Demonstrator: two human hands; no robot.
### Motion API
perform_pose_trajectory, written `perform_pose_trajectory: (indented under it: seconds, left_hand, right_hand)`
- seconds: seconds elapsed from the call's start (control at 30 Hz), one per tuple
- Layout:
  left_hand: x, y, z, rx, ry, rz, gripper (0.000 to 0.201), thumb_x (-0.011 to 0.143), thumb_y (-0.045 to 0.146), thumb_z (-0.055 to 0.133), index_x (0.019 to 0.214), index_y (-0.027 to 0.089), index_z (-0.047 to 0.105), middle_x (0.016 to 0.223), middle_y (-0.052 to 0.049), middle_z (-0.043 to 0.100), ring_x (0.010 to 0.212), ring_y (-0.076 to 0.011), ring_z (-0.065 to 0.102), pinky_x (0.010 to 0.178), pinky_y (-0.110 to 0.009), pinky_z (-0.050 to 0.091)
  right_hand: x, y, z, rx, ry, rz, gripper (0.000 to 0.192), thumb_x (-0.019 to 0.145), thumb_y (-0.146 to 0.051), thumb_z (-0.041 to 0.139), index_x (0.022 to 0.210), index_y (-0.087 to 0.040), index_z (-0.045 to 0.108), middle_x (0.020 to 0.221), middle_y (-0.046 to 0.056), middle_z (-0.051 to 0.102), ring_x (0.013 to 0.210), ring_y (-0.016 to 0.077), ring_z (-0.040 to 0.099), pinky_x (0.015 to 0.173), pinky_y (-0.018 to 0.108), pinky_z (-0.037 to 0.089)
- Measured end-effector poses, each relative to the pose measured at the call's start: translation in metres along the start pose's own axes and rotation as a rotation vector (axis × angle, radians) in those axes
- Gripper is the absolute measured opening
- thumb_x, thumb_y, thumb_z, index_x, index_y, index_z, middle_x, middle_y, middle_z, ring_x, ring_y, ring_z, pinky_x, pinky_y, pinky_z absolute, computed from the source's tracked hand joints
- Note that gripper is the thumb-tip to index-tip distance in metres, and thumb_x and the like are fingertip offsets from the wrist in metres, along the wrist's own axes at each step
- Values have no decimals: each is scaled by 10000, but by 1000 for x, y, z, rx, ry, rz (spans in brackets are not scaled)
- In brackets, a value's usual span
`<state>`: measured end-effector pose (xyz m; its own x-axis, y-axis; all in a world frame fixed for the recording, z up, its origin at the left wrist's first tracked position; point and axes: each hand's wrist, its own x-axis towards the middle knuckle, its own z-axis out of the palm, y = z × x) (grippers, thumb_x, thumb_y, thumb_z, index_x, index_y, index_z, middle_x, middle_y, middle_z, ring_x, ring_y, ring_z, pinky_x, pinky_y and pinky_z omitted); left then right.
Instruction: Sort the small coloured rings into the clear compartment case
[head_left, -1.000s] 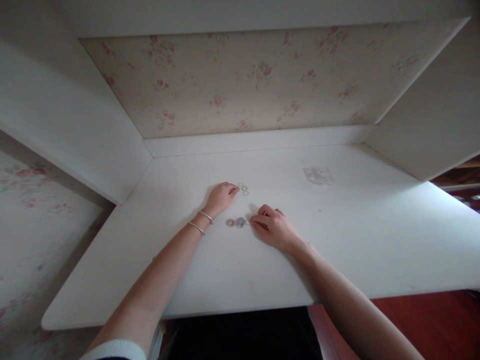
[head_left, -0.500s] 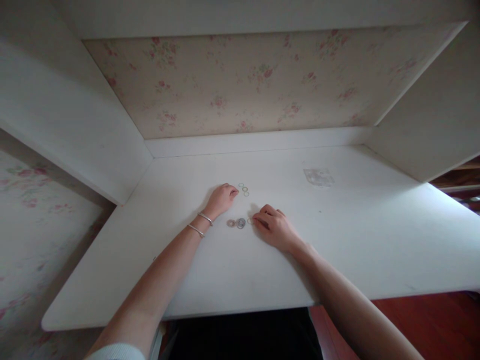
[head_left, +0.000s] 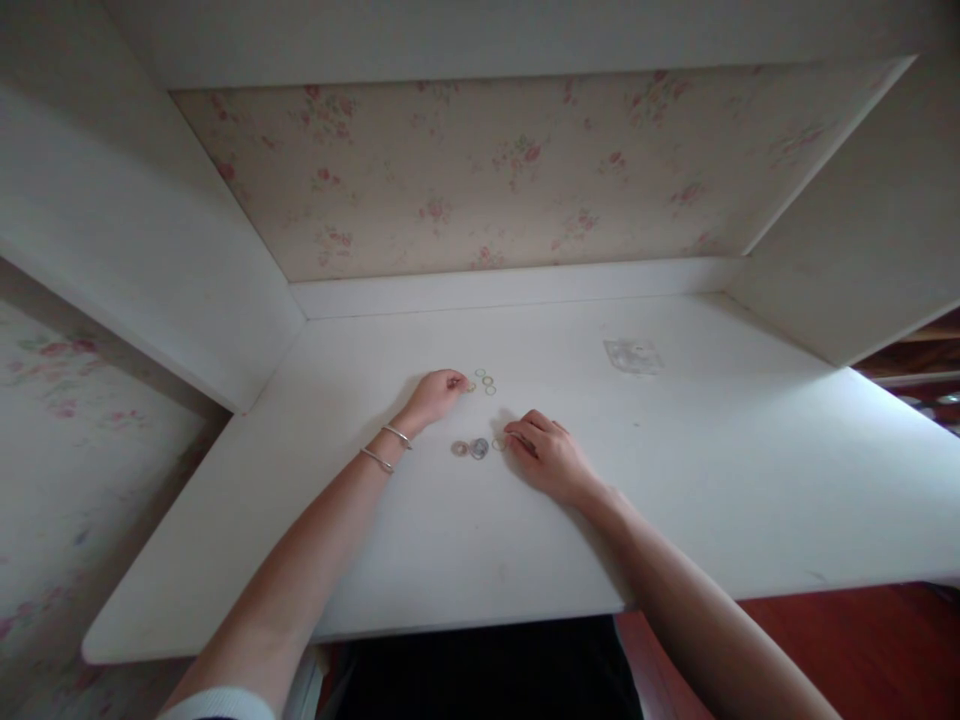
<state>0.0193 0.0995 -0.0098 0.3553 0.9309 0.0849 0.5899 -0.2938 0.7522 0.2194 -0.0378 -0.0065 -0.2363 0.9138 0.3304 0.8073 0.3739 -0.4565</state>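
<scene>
My left hand (head_left: pixel 438 394) is closed in a pinch, its fingertips at the edge of a small thin ring (head_left: pixel 470 387) on the white desk. Just right of it, several more gold-coloured rings (head_left: pixel 488 381) lie close together. Nearer to me, a copper-coloured ring stack (head_left: pixel 459 449) and a dark silvery ring stack (head_left: pixel 479 449) sit side by side. My right hand (head_left: pixel 551 455) rests on the desk with curled fingers, the tips on the right edge of another thin ring (head_left: pixel 499 444). What lies under its fingers is hidden.
A clear plastic bag (head_left: pixel 634 356) lies flat towards the back right of the desk (head_left: pixel 750 450). White side panels (head_left: pixel 225 250) and a low back ledge (head_left: pixel 517 285) bound it. A tiny speck (head_left: pixel 637 425) is right of my right hand.
My left hand has drawn slightly left, and a ring now shows at its fingertips beside the other rings. My right hand has stayed in place. The view has shifted slightly.
</scene>
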Motion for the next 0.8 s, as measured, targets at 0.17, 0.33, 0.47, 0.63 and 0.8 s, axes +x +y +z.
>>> perform_pose_trajectory:
  seconds: [0.17, 0.33, 0.47, 0.63, 0.8]
  left_hand:
    - [-9, 8, 2, 76, -88, 93, 256, 863, 320, 498, 900, 146, 682, 897, -58, 712, 825, -164, 636, 747, -260, 477]
    - [-5, 7, 1, 273, -17, 186, 253, 871, 282, 477, 859, 132, 681, 892, -82, 681, 877, -177, 604, 828, -286, 458]
    - [-3, 3, 0, 174, -7, 143, 220, 842, 291, 529, 877, 138, 683, 934, -84, 691, 876, -182, 622, 818, -282, 470]
    - [-4, -1, 0, -21, -22, 32, 223, 838, 315, 536, 896, 144, 668, 913, -75, 713, 831, -179, 647, 764, -271, 487]
    - [-5, -3, 1, -50, 24, 35, 214, 860, 329, 512, 879, 151, 631, 912, -80, 708, 841, -184, 647, 770, -288, 479]
  right_hand:
    - [1, -1, -5, 11, 29, 60, 245, 945, -282, 395, 1041, -219, 612, 942, 49, 593, 732, 117, 568, 683, 235, 428]
    - [1, 0, -6, 9, 23, 63, 249, 948, -286, 387, 1033, -217, 611, 937, 48, 591, 726, 114, 566, 678, 229, 426]
    - [0, 0, -4, -8, 17, 62, 251, 946, -292, 390, 1055, -213, 602, 952, 52, 591, 732, 117, 571, 688, 233, 427]
    - [0, 0, -3, -22, 2, 61, 256, 948, -296, 388, 1076, -215, 593, 974, 54, 594, 735, 118, 573, 695, 236, 428]
    - [0, 1, -2, -48, -9, 51, 249, 943, -294, 397, 1080, -214, 589, 978, 56, 601, 792, 137, 586, 726, 253, 428]
